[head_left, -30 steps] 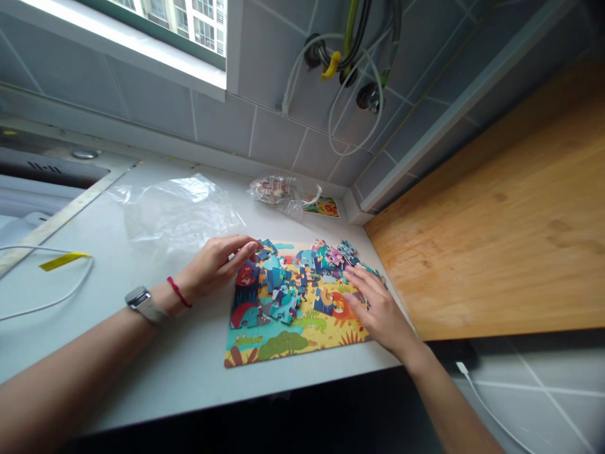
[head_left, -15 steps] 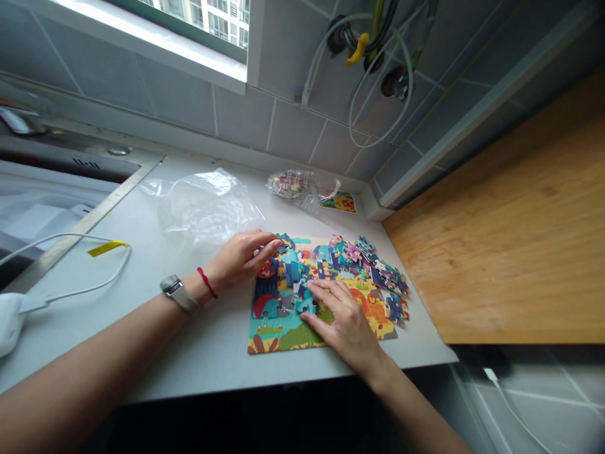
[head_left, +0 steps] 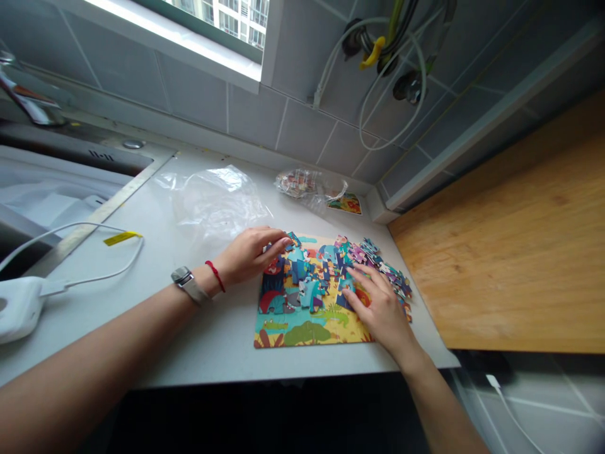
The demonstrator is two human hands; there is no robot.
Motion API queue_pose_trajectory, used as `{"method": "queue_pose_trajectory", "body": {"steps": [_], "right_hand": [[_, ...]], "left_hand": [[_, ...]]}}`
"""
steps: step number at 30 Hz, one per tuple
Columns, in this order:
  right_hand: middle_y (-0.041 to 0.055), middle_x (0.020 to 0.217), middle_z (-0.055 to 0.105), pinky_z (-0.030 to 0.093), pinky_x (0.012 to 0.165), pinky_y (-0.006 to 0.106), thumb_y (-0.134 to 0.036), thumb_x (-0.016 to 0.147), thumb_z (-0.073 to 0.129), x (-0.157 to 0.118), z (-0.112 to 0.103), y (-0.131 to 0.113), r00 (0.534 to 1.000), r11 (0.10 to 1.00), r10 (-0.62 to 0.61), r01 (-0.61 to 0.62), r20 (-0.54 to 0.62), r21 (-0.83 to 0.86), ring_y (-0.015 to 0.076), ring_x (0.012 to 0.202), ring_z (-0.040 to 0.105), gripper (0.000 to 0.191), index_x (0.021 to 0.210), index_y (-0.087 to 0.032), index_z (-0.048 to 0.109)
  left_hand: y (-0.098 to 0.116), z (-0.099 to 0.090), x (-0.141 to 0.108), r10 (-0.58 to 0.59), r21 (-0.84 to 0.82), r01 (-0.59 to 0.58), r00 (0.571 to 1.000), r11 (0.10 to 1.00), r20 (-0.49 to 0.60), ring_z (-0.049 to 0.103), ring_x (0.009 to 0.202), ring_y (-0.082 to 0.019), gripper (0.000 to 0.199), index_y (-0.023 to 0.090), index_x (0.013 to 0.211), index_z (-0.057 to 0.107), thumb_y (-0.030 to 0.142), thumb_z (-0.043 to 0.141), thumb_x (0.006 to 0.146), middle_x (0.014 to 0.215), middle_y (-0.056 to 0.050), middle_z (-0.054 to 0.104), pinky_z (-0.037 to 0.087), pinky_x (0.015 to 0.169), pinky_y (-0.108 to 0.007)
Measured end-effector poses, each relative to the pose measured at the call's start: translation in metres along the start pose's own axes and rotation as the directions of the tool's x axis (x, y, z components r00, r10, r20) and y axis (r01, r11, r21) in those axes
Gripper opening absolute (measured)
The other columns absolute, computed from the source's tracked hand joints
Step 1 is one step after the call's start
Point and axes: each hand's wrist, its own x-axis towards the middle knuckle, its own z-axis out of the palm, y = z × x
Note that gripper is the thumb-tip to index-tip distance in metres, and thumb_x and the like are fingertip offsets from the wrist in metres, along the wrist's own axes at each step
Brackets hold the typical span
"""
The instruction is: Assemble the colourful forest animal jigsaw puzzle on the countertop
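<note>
A colourful animal puzzle board [head_left: 307, 333] lies on the white counter, with loose blue and teal pieces [head_left: 309, 293] on its upper middle. My left hand [head_left: 253, 252] rests at the board's upper left corner, its fingers pressed together around a small blue piece [head_left: 293, 241]. My right hand [head_left: 380, 306] is over the right part of the board, thumb and fingers at a dark blue piece [head_left: 344, 293]. More pieces [head_left: 363, 253] are heaped along the board's upper right edge, and my right hand hides some of them.
A clear plastic bag [head_left: 222, 202] lies behind my left hand. Farther back are a bag of pieces [head_left: 300, 183] and a small picture card [head_left: 347, 203]. A sink [head_left: 61, 170], white cable and white adapter [head_left: 21, 309] are at the left; a wooden panel [head_left: 510, 252] borders the right.
My right hand has moved right across the board, from the teal pieces in the middle to a dark blue piece. My left hand stays at the upper left corner. The view has shifted slightly.
</note>
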Motion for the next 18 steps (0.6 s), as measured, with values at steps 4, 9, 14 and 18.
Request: {"method": "queue_pose_trajectory", "body": {"steps": [4,9,14,18], "right_hand": [[0.0113,0.149,0.062,0.047,0.118,0.059,-0.037,0.102,0.062,0.001,0.000,-0.014,0.993,0.995,-0.100,0.099,0.067,0.019,0.0318,0.142,0.055,0.043,0.144,-0.027,0.064],[0.0090,0.163,0.050,0.043,0.122,0.059,-0.036,0.101,0.066,-0.003,0.011,-0.045,0.884,0.928,-0.372,0.359,0.283,0.098,0.0332,0.154,0.042,0.049,0.149,-0.029,0.061],[0.0089,0.166,0.045,0.043,0.120,0.065,-0.040,0.103,0.063,-0.016,0.013,-0.028,0.914,0.959,-0.272,0.283,0.299,0.008,0.0370,0.156,0.038,0.047,0.149,-0.031,0.061],[0.0061,0.165,0.047,0.042,0.120,0.065,-0.046,0.101,0.064,-0.029,0.004,-0.006,0.942,0.981,-0.177,0.192,0.286,-0.027,0.0370,0.155,0.039,0.048,0.149,-0.036,0.061]], "left_hand": [[0.001,0.000,0.000,-0.006,-0.010,0.007,1.000,1.000,0.019,0.069,0.077,-0.017,0.043,0.018,0.099,0.076,0.044,0.043,0.110,0.084,-0.007,0.075,0.054,0.073,-0.029],[-0.001,-0.001,0.001,-0.032,0.002,0.032,0.999,0.999,0.041,0.067,0.076,-0.017,0.046,0.017,0.099,0.077,0.044,0.041,0.109,0.084,-0.007,0.075,0.052,0.073,-0.029],[-0.003,0.000,0.001,-0.027,0.003,0.026,0.999,1.000,0.034,0.067,0.077,-0.018,0.045,0.017,0.097,0.076,0.043,0.042,0.109,0.085,-0.008,0.075,0.051,0.073,-0.029],[-0.002,0.001,0.001,-0.006,-0.008,0.007,0.999,1.000,0.048,0.068,0.078,-0.018,0.043,0.017,0.100,0.077,0.041,0.043,0.109,0.088,-0.008,0.076,0.051,0.073,-0.030]]}}
